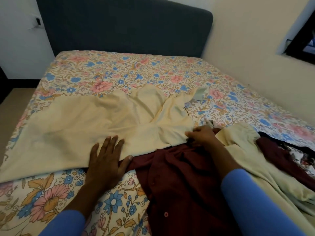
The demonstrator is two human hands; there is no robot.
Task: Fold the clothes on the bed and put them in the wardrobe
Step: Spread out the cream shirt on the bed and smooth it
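Left hand [106, 156] is pressing flat, fingers spread, on the near edge of the cream garment [85, 123]. Right hand [202, 135] is pinching the same garment's corner (fingers curled). Maroon shirt [179, 176] is lying beneath the right forearm, on the bed [136, 70].

The bed sheet [129, 72] is cream, printed with pink and blue flowers and tan leaves. The pale yellow garment [81, 126] is plain, as is the maroon buttoned shirt [184, 176]. The headboard [122, 26] is dark grey-blue, the sleeves [252, 201] bright blue, and the black garment [298, 150] white-patterned
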